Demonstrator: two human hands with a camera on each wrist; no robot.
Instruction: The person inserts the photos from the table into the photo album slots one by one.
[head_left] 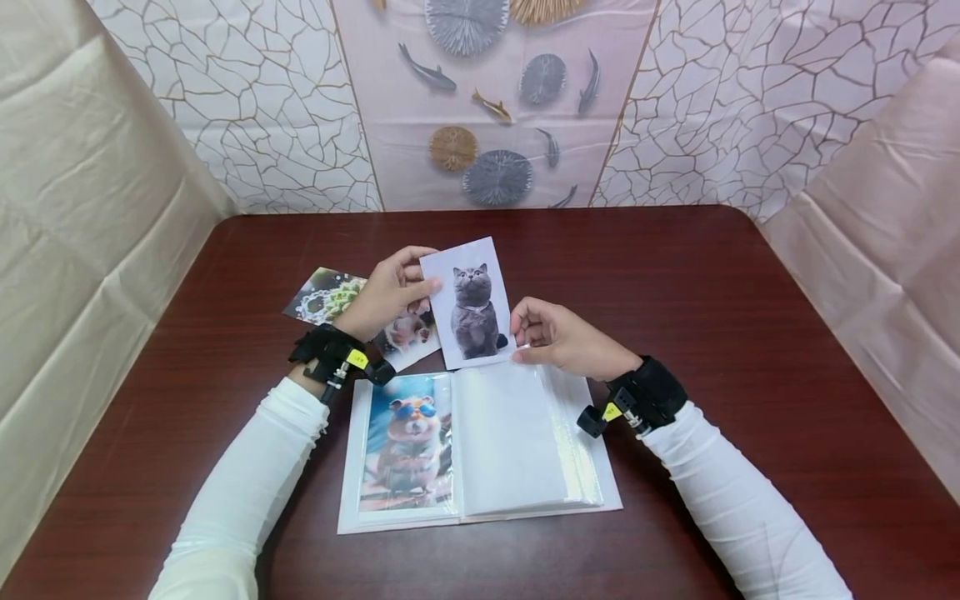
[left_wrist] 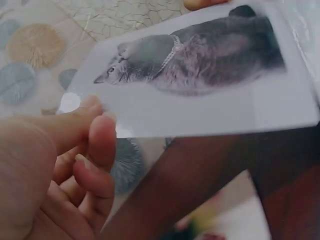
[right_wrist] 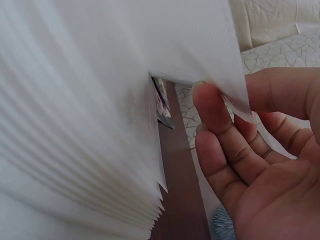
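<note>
My left hand [head_left: 390, 287] pinches the upper left edge of a photo [head_left: 438, 312] of a grey cat on white, holding it tilted above the far edge of an open photo album [head_left: 480, 521]. In the left wrist view, thumb and forefinger grip the photo's [left_wrist: 210, 112] end. At the album's top edge, my right hand [head_left: 562, 337] pinches the corner of a sleeve page [right_wrist: 200, 40] between thumb and fingers, seen in the right wrist view. The album's left page shows a picture [head_left: 408, 450] of an animal in sunglasses. Its right page looks white.
Behind my left hand, two more photos lie on the dark wooden table [head_left: 712, 292]: one with green and white shapes [head_left: 322, 296], one partly hidden with a pinkish subject [head_left: 408, 333]. Patterned cloth [head_left: 495, 108] hangs beyond the table, and pale cloth [head_left: 90, 208] hangs at both sides.
</note>
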